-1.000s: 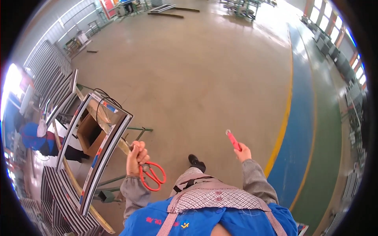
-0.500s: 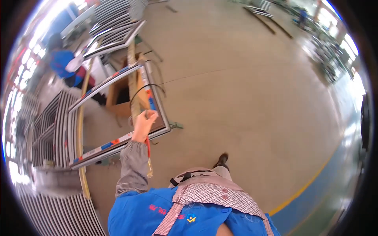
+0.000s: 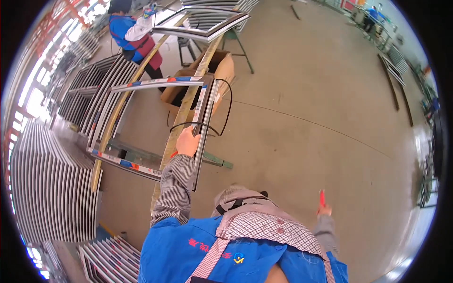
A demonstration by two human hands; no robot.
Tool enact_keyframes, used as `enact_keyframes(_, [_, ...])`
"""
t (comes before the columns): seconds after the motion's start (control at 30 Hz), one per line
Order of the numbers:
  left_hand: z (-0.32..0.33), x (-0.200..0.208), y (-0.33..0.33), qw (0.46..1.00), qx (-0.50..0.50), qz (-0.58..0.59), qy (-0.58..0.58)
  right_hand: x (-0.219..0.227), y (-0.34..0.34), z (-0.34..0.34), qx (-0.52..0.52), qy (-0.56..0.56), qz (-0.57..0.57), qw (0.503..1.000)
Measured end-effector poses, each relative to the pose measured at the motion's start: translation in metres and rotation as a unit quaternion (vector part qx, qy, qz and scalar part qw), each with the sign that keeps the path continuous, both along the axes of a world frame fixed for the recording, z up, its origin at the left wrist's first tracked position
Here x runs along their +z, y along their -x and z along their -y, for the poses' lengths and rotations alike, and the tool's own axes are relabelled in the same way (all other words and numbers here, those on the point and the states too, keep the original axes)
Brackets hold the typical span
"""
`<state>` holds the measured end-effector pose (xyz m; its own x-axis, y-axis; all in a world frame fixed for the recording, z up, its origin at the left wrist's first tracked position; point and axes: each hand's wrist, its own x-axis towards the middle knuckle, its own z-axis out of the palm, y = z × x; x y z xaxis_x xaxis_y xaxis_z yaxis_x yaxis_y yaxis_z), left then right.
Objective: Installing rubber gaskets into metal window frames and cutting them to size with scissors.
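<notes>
A rectangular window frame (image 3: 141,85) with a dark and silver profile lies across two wooden rails to my left. My left hand (image 3: 188,141) is closed at the frame's near right bar. A thin black strip (image 3: 229,106) loops out from that bar and passes just beyond the fingertips; whether the fingers also hold it, I cannot make out. A bit of red (image 3: 174,154) shows beside the left wrist. Out to the right, low over the floor, my right hand (image 3: 324,211) grips a slim red-handled tool (image 3: 322,197), its working end unclear.
Cardboard boxes (image 3: 224,66) stand beneath the rails (image 3: 96,174), with a green trestle leg (image 3: 217,160) sticking out nearby. Another frame (image 3: 203,33) rests farther along, where a co-worker in blue (image 3: 125,30) stands. Many frames are stacked (image 3: 52,188) at the left.
My view has swung, shifting the scene. My right hand has come into view with the red-handled tool. My left hand has moved from a raised pinch down to the frame's bar.
</notes>
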<state>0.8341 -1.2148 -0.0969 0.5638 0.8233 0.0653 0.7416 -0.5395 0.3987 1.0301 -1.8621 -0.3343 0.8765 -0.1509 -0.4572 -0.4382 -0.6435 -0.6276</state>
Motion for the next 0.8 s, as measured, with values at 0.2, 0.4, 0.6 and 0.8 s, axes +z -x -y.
enact_keyframes(0.2, [-0.027, -0.007, -0.062, 0.997, 0.069, -0.015, -0.008, 0.089, -0.205, -0.181, 0.175, -0.083, 0.124, 0.973])
enact_keyframes(0.4, [-0.090, -0.030, -0.153, 0.986, 0.113, -0.118, 0.038, 0.095, -0.246, -0.343, 0.320, -0.206, 0.033, 0.924])
enact_keyframes(0.6, [-0.135, -0.041, -0.193, 0.969, 0.165, -0.156, 0.100, 0.114, -0.278, -0.415, 0.402, -0.196, -0.029, 0.894])
enact_keyframes(0.8, [-0.121, -0.038, -0.190, 0.969, 0.144, -0.166, 0.117, 0.103, -0.340, -0.492, 0.434, -0.213, -0.086, 0.871])
